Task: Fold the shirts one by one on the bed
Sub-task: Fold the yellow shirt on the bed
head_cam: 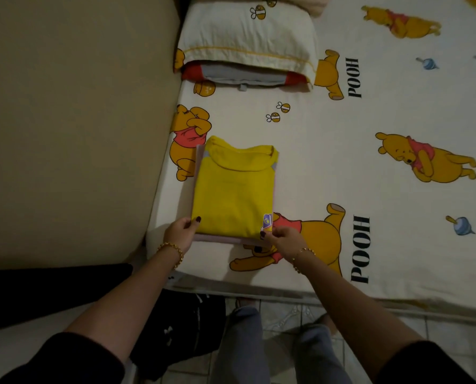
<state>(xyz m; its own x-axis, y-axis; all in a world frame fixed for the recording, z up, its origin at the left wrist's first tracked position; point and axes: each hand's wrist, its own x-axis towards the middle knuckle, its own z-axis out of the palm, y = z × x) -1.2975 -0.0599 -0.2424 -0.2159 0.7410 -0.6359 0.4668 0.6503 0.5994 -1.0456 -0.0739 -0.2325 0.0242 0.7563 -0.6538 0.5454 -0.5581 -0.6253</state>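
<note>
A folded yellow shirt [234, 192] lies collar-away on top of a folded pale pink garment [220, 240], near the left edge of the bed [342, 151]. My left hand [180, 234] grips the near-left corner of the stack, thumb on top of the yellow cloth. My right hand [282, 238] pinches the near-right corner, next to a small blue-and-yellow badge on the shirt.
A pillow [245, 40] lies at the head of the bed, with a red-and-grey folded garment [242, 76] under its near edge. A beige wall [73, 120] runs along the left. Dark clothing [181, 336] sits on the tiled floor by my legs.
</note>
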